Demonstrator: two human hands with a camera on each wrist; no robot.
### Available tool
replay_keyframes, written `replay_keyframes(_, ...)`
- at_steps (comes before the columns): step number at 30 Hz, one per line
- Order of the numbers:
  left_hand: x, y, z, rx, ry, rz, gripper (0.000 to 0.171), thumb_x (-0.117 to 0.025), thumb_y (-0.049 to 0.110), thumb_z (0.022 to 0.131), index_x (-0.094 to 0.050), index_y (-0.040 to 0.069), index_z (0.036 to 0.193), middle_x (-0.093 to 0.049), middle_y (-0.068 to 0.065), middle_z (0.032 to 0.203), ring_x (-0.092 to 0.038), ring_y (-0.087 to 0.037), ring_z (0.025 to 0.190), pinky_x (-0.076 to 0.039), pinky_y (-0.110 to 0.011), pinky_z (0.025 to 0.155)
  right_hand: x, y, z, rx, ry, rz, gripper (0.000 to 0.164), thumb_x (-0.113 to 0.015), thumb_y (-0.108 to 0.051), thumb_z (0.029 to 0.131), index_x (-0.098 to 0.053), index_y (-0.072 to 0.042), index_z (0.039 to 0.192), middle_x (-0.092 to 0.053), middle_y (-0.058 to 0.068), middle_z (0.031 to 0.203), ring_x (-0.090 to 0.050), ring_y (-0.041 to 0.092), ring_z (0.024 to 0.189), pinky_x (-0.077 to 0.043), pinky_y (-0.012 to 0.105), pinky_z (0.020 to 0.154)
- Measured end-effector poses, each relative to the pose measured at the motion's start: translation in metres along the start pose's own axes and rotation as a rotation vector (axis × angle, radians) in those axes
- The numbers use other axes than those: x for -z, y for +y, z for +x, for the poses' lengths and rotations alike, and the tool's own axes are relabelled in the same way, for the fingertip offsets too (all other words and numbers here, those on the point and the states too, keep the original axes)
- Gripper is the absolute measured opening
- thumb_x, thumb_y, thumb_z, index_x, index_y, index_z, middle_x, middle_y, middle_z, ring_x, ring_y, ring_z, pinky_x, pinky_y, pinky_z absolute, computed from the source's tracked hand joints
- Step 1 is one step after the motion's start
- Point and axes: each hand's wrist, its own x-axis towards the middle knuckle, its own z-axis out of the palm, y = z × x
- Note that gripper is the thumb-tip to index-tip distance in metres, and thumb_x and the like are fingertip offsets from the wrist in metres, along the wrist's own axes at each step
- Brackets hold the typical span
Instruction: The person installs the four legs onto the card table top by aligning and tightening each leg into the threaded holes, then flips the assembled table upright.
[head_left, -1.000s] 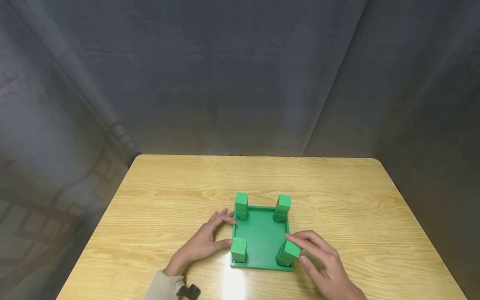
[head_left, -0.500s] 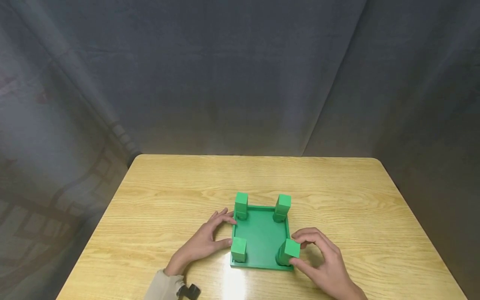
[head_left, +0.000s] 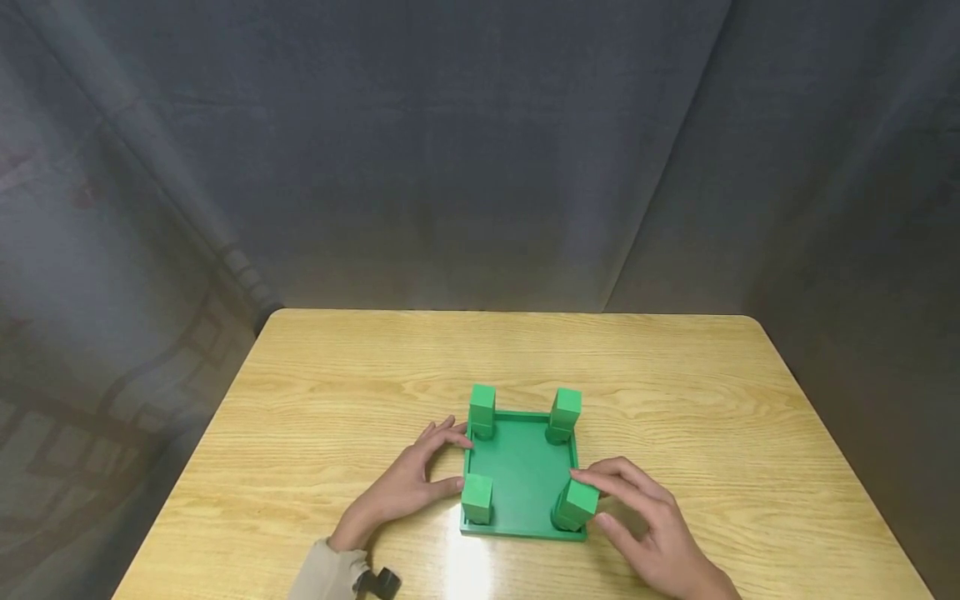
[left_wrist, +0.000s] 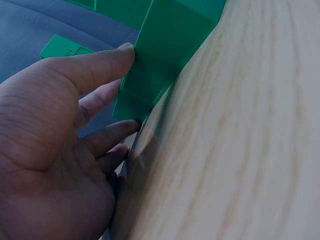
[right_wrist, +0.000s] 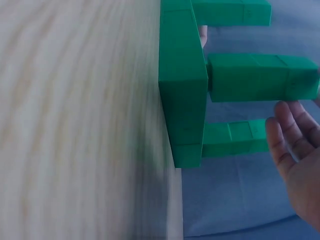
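Note:
A green square panel [head_left: 521, 479] with a raised rim lies on the table, looking like a small toy tabletop turned upside down. Green square legs stand up at its corners. My left hand [head_left: 412, 475] holds the panel's left edge, its thumb [left_wrist: 107, 65] against the outer side and a fingertip over the rim. At the near right leg [head_left: 579, 500] is my right hand [head_left: 648, 521], its forefinger on the far side and thumb on the right side near the top. That leg leans slightly outward in the head view. In the right wrist view, fingertips [right_wrist: 282, 110] lie along the leg's end.
The other legs are the near left leg [head_left: 477, 498], far left leg [head_left: 483, 407] and far right leg [head_left: 565, 410]. A wooden table [head_left: 337, 375] spreads all around, with a dark grey curtain [head_left: 450, 167] behind it. A dark strap [head_left: 378, 583] sits on the left wrist.
My right hand's fingers have twisted about the near right leg's top: the thumb came in to the front face, then swung back right while the forefinger reached over. The left hand stays put.

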Motion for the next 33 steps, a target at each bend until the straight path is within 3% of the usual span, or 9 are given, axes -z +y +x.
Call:
replay_keyframes(4, 0.0, -0.0013, -0.0002, 0.005, 0.0, -0.002, 0.05, -0.085, 0.029, 0.097, -0.064, 0.034, 0.143, -0.043, -0.006, 0.176, -0.013, -0.052, 0.168, -0.003, -0.086, 0.126, 0.0, 0.002, 0.0005, 0.013, 0.009, 0.022, 0.04, -0.077, 0.002, 0.098, -0.07, 0.003, 0.138, -0.071, 0.011, 0.125, -0.066, 0.015, 0.112, -0.053, 0.017, 0.102)
replay_keyframes(9, -0.0002, -0.0008, 0.0006, 0.001, 0.001, 0.003, 0.05, -0.084, 0.028, 0.097, -0.064, 0.032, 0.143, -0.044, -0.006, 0.176, -0.014, -0.049, 0.169, -0.003, -0.085, 0.127, -0.0018, 0.0056, -0.0003, 0.005, 0.048, 0.046, 0.035, -0.081, -0.011, 0.102, -0.068, 0.007, 0.129, -0.071, 0.013, 0.122, -0.062, 0.014, 0.104, -0.054, 0.023, 0.087)
replay_keyframes(16, -0.0006, -0.0019, 0.0011, -0.017, 0.004, 0.01, 0.048, -0.084, 0.026, 0.098, -0.064, 0.028, 0.143, -0.045, -0.009, 0.175, -0.017, -0.052, 0.167, -0.004, -0.086, 0.126, -0.003, 0.0059, -0.0033, -0.063, 0.086, 0.005, 0.046, -0.087, -0.03, 0.097, -0.067, 0.003, 0.121, -0.072, 0.014, 0.12, -0.066, 0.011, 0.106, -0.058, 0.022, 0.084)
replay_keyframes(20, -0.0007, -0.0016, 0.0006, -0.021, 0.003, -0.002, 0.048, -0.084, 0.026, 0.098, -0.065, 0.027, 0.142, -0.046, -0.01, 0.174, -0.017, -0.053, 0.167, -0.004, -0.087, 0.125, -0.0023, 0.0057, -0.0035, -0.071, 0.073, -0.008, 0.056, -0.088, -0.035, 0.094, -0.066, 0.006, 0.126, -0.072, 0.012, 0.124, -0.066, 0.01, 0.109, -0.057, 0.021, 0.085)
replay_keyframes(23, -0.0008, -0.0011, 0.0005, -0.019, 0.0, -0.004, 0.048, -0.083, 0.027, 0.099, -0.064, 0.028, 0.143, -0.045, -0.01, 0.175, -0.016, -0.054, 0.167, -0.004, -0.088, 0.125, -0.0014, 0.006, -0.003, -0.035, 0.042, 0.007, 0.052, -0.085, -0.023, 0.101, -0.064, 0.009, 0.136, -0.071, 0.012, 0.131, -0.066, 0.014, 0.114, -0.055, 0.023, 0.09)
replay_keyframes(27, -0.0001, -0.0007, 0.0, -0.006, -0.005, -0.008, 0.05, -0.084, 0.027, 0.098, -0.063, 0.032, 0.143, -0.043, -0.007, 0.176, -0.014, -0.051, 0.168, -0.003, -0.086, 0.126, 0.0001, 0.0031, -0.0022, -0.019, -0.023, 0.033, 0.045, -0.069, 0.002, 0.102, -0.063, 0.007, 0.147, -0.068, 0.012, 0.139, -0.064, 0.017, 0.128, -0.05, 0.019, 0.109)
replay_keyframes(30, 0.0003, -0.001, -0.0003, -0.001, -0.006, -0.011, 0.05, -0.084, 0.028, 0.097, -0.063, 0.033, 0.143, -0.043, -0.006, 0.176, -0.013, -0.05, 0.169, -0.002, -0.086, 0.126, 0.0002, 0.002, -0.002, -0.014, -0.049, 0.044, 0.045, -0.063, 0.009, 0.102, -0.065, 0.005, 0.147, -0.066, 0.014, 0.141, -0.062, 0.018, 0.134, -0.044, 0.019, 0.119)
replay_keyframes(33, 0.0001, -0.001, 0.0, 0.003, -0.007, -0.012, 0.05, -0.084, 0.028, 0.097, -0.063, 0.034, 0.143, -0.042, -0.006, 0.177, -0.012, -0.05, 0.169, -0.002, -0.086, 0.126, -0.0001, 0.0034, -0.0027, -0.01, -0.052, 0.03, 0.044, -0.064, 0.009, 0.102, -0.067, 0.003, 0.145, -0.067, 0.014, 0.14, -0.062, 0.019, 0.134, -0.044, 0.019, 0.12)
